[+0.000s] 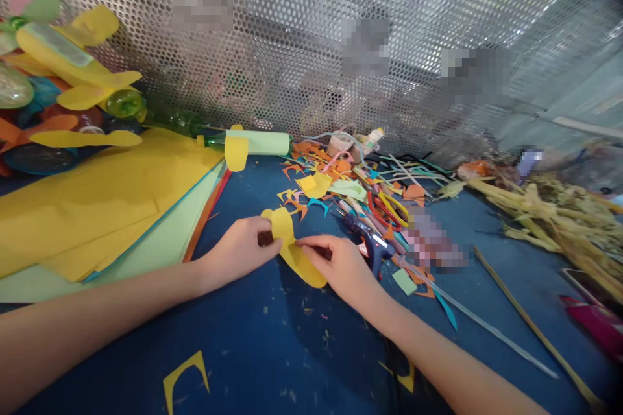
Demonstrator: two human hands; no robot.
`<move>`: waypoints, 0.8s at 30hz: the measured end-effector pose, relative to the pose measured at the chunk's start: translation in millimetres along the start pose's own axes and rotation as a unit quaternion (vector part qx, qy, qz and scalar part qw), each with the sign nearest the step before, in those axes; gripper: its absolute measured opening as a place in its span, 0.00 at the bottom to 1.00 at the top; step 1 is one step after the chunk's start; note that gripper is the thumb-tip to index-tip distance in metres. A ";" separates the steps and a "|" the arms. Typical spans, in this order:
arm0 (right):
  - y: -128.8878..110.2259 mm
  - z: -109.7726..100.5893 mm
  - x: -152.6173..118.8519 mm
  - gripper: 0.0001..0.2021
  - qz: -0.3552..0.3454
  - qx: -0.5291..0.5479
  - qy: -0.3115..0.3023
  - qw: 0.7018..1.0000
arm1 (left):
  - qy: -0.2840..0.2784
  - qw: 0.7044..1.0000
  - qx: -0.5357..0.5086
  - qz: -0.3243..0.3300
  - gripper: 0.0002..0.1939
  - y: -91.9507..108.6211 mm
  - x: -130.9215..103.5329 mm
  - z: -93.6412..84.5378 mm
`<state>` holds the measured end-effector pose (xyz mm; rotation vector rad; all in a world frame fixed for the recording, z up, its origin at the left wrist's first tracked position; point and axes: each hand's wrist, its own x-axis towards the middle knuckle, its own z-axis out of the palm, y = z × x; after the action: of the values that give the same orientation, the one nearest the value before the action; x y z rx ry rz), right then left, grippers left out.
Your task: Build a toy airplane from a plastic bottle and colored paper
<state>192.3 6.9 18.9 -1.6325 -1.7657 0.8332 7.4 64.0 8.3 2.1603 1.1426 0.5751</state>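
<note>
A yellow paper cut-out [302, 266] with rounded ends is between my two hands, just above the blue tabletop. My left hand [241, 248] is closed on its upper left edge, thumb and fingers pinching. On the other side, my right hand [346, 269] pinches the paper's right edge near its middle. Close beyond the right hand lies a dark blue glue gun [374, 241]. Scissors with red and yellow handles [392, 209] rest among paper scraps behind it. Yellow offcuts [197, 366] lie on the table in front of me.
Stacked coloured paper sheets [111, 198] cover the left side. Behind them are green bottles wrapped in paper [257, 142] and yellow-winged bottle shapes [63, 55]. A clear glue stick [487, 321], a thin wooden stick [530, 321] and dried husks [540, 207] lie right. Perforated metal mesh [292, 6] stands behind.
</note>
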 end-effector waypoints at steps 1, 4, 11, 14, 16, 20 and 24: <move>0.3 0.2 0.2 0.11 -0.001 -0.001 0.000 1.000 | 0.000 1.000 -0.001 0.001 0.09 0.1 0.2 0.0; 0.7 0.4 0.8 0.11 -0.003 -0.005 0.001 1.000 | -0.001 1.000 0.000 0.001 0.09 0.5 0.8 -0.1; 2.3 1.1 1.1 0.11 -0.024 -0.011 0.008 1.000 | -0.008 1.000 -0.011 0.007 0.09 -1.3 -0.2 1.4; 2.9 1.7 1.1 0.12 -0.026 -0.011 0.008 1.000 | -0.013 1.000 -0.020 0.006 0.08 -2.5 0.0 2.9; 2.7 2.2 1.3 0.12 -0.027 -0.015 0.008 0.999 | -0.016 1.000 -0.024 0.010 0.08 -2.5 0.7 3.6; 0.8 1.4 1.2 0.12 -0.032 -0.031 0.006 0.999 | -0.016 1.000 -0.015 0.013 0.07 -2.1 2.3 4.1; -1.7 -3.2 0.7 0.10 -0.073 -0.085 0.022 0.993 | -0.022 1.000 -0.012 0.008 0.08 -2.0 2.5 4.7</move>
<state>193.7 7.6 22.3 -1.5919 -1.9422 0.5888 10.5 65.5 3.8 2.1534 1.0915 0.5419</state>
